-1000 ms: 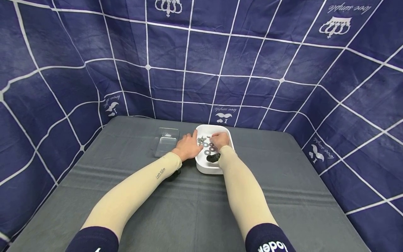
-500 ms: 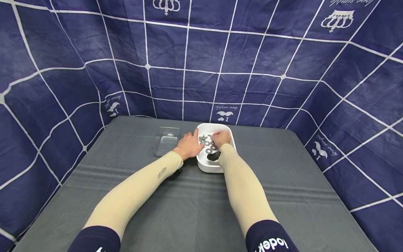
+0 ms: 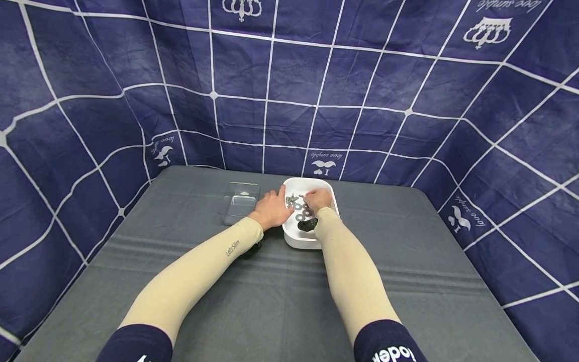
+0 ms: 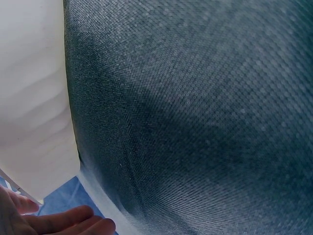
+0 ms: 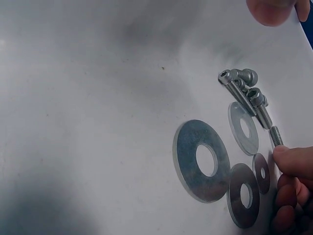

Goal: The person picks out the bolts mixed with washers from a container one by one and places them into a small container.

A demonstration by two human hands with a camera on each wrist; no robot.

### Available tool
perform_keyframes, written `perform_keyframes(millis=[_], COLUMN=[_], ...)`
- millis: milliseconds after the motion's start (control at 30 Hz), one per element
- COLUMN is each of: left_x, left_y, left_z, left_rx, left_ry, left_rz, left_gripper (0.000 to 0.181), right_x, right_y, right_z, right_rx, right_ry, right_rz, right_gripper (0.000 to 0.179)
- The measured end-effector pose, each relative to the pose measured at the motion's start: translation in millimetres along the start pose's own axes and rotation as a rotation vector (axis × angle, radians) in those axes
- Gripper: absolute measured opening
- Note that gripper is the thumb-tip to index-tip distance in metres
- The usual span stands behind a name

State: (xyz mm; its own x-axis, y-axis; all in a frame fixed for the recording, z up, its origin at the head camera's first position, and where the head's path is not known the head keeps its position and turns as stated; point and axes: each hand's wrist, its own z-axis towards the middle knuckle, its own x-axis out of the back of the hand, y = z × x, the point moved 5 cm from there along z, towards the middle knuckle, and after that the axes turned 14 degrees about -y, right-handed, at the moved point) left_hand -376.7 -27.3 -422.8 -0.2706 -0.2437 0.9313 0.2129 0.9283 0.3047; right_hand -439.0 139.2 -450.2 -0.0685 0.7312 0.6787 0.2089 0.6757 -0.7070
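A white plastic bin (image 3: 304,243) holds several socket-head bolts (image 5: 241,90) in a small pile and several flat metal washers (image 5: 188,156) of differing size. My right hand (image 3: 319,198) is inside the bin and pinches a bolt (image 5: 275,134) between thumb and finger, its threaded end pointing toward the pile; the rest of it is hidden by the fingers. My left hand (image 3: 272,208) rests over the bin's left rim, thumb inside. In the left wrist view its fingers (image 4: 63,220) lie fairly straight outside the wall.
A clear plastic container (image 3: 241,205) stands on the grey cloth-covered table (image 3: 271,306), left of the bin and close by my left hand. A dark object (image 3: 307,224) sits at my right wrist, over the bin. Blue curtains (image 3: 289,75) with white lines surround the table's back and sides.
The head view has shifted slightly. Both hands keep almost the same place at the bin, and the right still pinches the bolt.
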Motion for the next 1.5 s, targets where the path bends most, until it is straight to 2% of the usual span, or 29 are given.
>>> perform_keyframes(millis=[433, 767, 1067, 1300, 1500], left_x=[3.7, -5.2, -5.4, -1.2, 7.8], left_y=[3.0, 1.4, 8.2, 5.5, 5.4], left_z=[-2.5, -7.4, -5.0, -6.2, -5.8], left_rx=[-0.025, -0.004, -0.039, -0.051, -0.062], left_ry=[0.019, 0.001, 0.025, 0.039, 0.055], left_rz=[0.006, 0.028, 0.086, 0.117, 0.144], left_gripper=[0.082, 0.081, 0.081, 0.079, 0.080], right_x=[7, 3, 6, 6, 15], right_y=[-5, -4, -2, -12, -24], right_z=[-13.1, -21.8, -25.4, -25.5, -25.9], right_rx=[0.010, 0.042, 0.070, 0.141, 0.211], right_ry=[-0.004, -0.035, -0.015, -0.025, -0.027], right_rz=[-0.022, -0.101, -0.052, -0.056, -0.027], right_gripper=[0.015, 0.014, 0.012, 0.012, 0.013])
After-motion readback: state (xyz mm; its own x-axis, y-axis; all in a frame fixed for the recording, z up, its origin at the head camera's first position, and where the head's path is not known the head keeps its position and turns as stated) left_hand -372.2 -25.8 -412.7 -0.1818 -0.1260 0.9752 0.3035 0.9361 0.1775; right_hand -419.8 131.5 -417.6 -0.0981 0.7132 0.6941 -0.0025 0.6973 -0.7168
